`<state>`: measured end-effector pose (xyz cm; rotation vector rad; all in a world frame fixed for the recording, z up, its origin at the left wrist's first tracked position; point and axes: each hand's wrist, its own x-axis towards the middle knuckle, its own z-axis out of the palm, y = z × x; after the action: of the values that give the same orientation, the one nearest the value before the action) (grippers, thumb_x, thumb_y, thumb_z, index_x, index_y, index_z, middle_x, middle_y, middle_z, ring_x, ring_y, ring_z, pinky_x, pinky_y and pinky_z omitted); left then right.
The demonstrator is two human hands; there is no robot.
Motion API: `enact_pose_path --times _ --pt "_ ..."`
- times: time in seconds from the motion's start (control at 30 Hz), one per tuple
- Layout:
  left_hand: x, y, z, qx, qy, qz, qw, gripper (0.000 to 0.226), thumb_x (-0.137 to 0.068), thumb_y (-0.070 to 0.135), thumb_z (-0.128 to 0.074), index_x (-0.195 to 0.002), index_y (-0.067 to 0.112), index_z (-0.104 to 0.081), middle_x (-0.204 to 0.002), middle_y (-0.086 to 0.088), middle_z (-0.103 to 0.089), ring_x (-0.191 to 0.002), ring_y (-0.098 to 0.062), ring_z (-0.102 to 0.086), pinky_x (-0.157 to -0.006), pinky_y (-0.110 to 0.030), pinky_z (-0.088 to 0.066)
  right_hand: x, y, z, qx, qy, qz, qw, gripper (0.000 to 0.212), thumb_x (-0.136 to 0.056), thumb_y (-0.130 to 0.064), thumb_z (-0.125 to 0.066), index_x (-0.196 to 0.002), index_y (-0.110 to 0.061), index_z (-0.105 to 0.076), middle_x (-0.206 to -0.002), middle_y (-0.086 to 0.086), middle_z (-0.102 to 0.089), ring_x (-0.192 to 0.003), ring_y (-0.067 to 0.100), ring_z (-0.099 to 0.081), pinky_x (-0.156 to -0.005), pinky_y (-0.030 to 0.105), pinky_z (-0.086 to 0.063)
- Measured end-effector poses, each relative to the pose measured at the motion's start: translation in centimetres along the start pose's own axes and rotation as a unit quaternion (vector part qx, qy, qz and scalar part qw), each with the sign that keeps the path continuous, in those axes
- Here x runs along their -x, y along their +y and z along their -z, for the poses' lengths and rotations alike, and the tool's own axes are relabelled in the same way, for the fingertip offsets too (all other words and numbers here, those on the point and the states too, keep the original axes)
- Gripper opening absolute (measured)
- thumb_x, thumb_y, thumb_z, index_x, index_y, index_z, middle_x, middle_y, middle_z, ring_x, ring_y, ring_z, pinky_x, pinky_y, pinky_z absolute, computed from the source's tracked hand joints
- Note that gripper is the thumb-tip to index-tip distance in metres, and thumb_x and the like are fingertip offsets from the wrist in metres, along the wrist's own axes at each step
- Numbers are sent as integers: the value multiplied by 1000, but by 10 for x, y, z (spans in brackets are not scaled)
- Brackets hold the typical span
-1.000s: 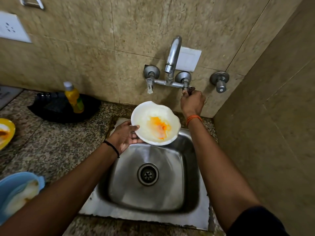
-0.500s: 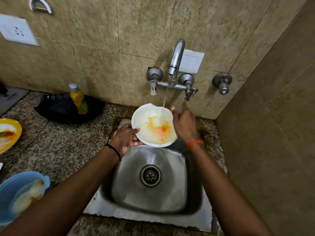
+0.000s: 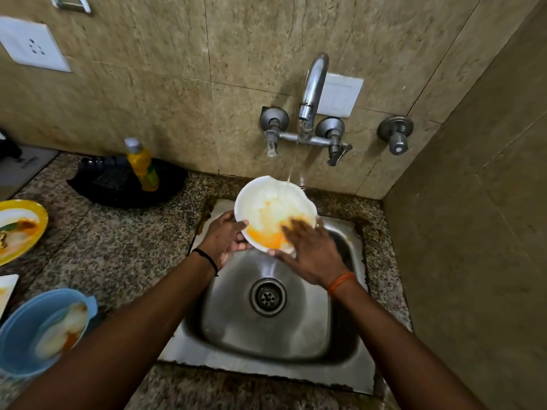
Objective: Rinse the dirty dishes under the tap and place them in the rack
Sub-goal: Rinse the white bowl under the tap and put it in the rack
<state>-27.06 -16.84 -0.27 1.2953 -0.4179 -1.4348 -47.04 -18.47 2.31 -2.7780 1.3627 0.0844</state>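
Steel sink (image 3: 340,347) sits below me in the speckled stone counter (image 3: 97,247), and water runs from the tap (image 3: 312,93) onto the far rim of the white plate (image 3: 266,199), which I hold tilted over the back of the basin. My left hand (image 3: 225,241) grips the plate's left edge, thumb on the rim and fingers curled underneath. My right hand (image 3: 310,253) is spread open, its fingers (image 3: 293,229) flat on the orange smear on the plate's near side. Off to my left a blue bowl (image 3: 17,338) and a yellow plate (image 3: 38,214) wait dirty, and a yellow bottle (image 3: 142,164) stands by the wall.
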Motion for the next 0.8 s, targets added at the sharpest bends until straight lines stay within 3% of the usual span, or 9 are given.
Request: enact_pose_path --times 0.07,0.2,0.27,0.33,0.4,0.5,0.6,0.73,0.8 --pt "1 -1 -1 -2 4 0 1000 28 -93 -1 -51 -117 12 -56 -104 -12 -67 -88 -30 -67 -82 -53 -53 0 0 2 23 -14 -27 999 121 -67 -86 13 -147 -10 -34 -155 13 -32 -147 22 -22 -120 49 1" --pt "4 -3 0 -17 13 5 1000 28 -94 0 -50 -117 14 -56 -110 -14 -64 -85 -28 -67 -78 -49 -55 11 -23 -5 -33 -40 61 997 104 -76 -85 -3 -142 -16 -45 -149 6 -43 -140 18 -37 -120 48 -9" --pt "3 -5 3 -5 17 5 1000 29 -94 -1 -50 -118 13 -55 -110 -14 -65 -84 -28 -68 -74 -47 -57 10 -13 -5 -22 -13 24 999 97 -82 -81 1 -135 -20 -54 -142 4 -53 -134 21 -46 -118 51 -11" --pt "3 -6 2 4 17 2 1000 27 -94 -2 -50 -114 14 -56 -105 -12 -66 -81 -26 -69 -71 -45 -58 11 -15 0 3 -3 -13 1000 98 -83 -80 -3 -130 -13 -57 -136 11 -56 -131 26 -48 -118 51 -12" --pt "5 -6 0 -6 13 4 1000 28 -94 -1 -49 -116 15 -56 -98 -8 -69 -73 -21 -71 -64 -40 -59 13 -36 3 -45 -28 13 999 94 -84 -79 -16 -137 -8 -48 -146 15 -45 -137 27 -39 -118 46 -16" --pt "8 -10 0 -17 0 23 1000 27 -94 -2 -48 -117 10 -57 -82 -6 -72 -66 -19 -69 -62 -37 -59 5 -49 10 -167 -83 46 981 75 -93 -66 -30 -151 -18 -29 -159 4 -23 -147 18 -22 -117 34 -18" --pt "8 -10 -3 -29 -20 35 999 23 -94 -1 -48 -115 6 -57 -91 -10 -69 -81 -27 -65 -82 -48 -53 -27 -16 3 -84 -77 34 993 68 -98 -58 -26 -153 -20 -19 -162 4 -13 -149 18 -13 -117 38 -15" --pt "4 0 -8 -64 -3 19 998 17 -94 1 -50 -105 9 -60 -90 -9 -68 -77 -25 -65 -81 -49 -52 -38 6 3 1 -82 -70 994 75 -98 -58 -22 -154 -11 -8 -163 7 1 -150 22 -1 -120 41 -4" --pt "-1 3 -4 -79 13 10 997 24 -93 1 -51 -115 6 -60 -96 -14 -68 -76 -26 -66 -79 -49 -54 -24 -12 8 -33 -111 -74 991 72 -99 -53 -22 -153 -6 -12 -162 13 -4 -149 28 -6 -120 42 -10"
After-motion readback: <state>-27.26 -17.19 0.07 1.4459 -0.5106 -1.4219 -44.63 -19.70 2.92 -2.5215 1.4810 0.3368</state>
